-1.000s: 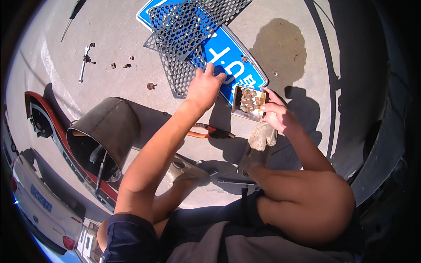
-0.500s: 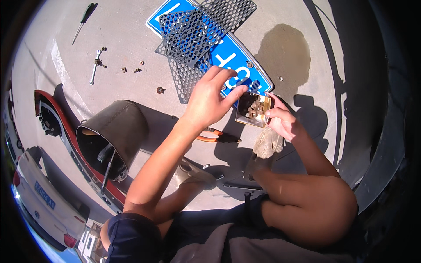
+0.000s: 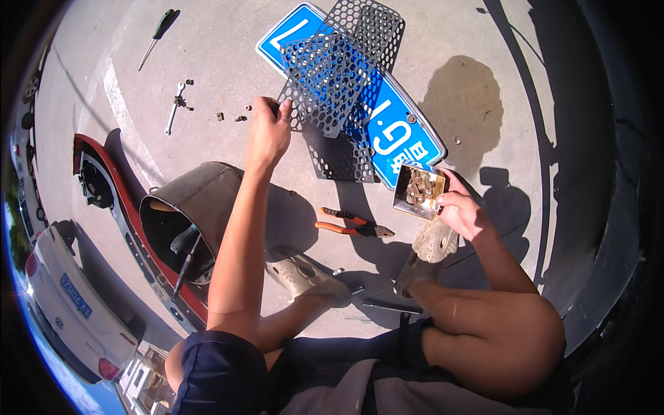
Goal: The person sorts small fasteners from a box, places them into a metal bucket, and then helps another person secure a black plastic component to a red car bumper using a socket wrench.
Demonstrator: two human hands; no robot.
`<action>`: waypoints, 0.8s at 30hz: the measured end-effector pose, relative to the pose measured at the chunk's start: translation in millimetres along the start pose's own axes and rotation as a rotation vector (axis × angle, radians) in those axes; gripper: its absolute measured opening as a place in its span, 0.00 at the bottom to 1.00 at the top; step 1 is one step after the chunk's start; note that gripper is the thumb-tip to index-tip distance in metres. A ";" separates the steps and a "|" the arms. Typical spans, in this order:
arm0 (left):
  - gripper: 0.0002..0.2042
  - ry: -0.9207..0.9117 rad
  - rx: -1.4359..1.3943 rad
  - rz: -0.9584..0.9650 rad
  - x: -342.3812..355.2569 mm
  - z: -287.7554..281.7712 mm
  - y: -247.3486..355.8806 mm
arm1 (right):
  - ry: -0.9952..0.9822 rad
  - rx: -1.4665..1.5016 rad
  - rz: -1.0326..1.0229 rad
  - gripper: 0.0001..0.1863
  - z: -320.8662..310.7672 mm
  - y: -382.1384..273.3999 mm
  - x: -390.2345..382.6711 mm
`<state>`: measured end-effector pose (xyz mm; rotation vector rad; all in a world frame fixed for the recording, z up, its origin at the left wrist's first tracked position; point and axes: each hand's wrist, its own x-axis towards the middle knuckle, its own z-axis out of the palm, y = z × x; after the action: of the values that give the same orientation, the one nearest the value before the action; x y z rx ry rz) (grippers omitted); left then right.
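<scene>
My right hand (image 3: 461, 211) holds a small square metal tin (image 3: 418, 190) filled with screws and small hardware, just above my right foot. My left hand (image 3: 268, 131) is stretched far forward over the concrete, fingers curled, beside the left edge of a black honeycomb mesh grille (image 3: 332, 90). The grille pieces lie across a blue plate (image 3: 401, 131). A few small loose bolts (image 3: 235, 116) lie on the ground just left of my left hand. Whether the fingers pinch anything is not visible.
Orange-handled pliers (image 3: 349, 225) lie between my feet. A wrench (image 3: 175, 107) and a screwdriver (image 3: 158, 36) rest farther left. A grey bucket (image 3: 187, 214) with tools stands by a red bumper part (image 3: 111, 207). A white car (image 3: 62, 297) is at the lower left. A dark stain (image 3: 463, 104) marks the concrete.
My left hand has moved from beside the tin out to the left, toward the loose bolts by the grille. The right hand keeps holding the tin.
</scene>
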<state>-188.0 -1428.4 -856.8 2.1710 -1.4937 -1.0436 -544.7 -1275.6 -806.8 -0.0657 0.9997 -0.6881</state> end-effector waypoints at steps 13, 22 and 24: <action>0.29 0.097 0.020 -0.269 -71.3 66.3 -3.3 | -0.099 -0.013 -0.019 0.43 10.4 -9.7 4.0; 0.07 -0.221 -1.253 -0.188 29.2 -20.8 23.8 | -0.050 -0.004 -0.015 0.42 3.8 -7.6 -5.5; 0.08 -0.136 -1.350 -0.051 86.1 -28.8 24.5 | -0.062 -0.037 -0.016 0.42 11.3 -10.0 -4.1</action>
<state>-167.5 -1520.1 -855.7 1.1427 -0.4018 -1.5606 -542.3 -1284.0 -793.8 -0.1268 0.9533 -0.6782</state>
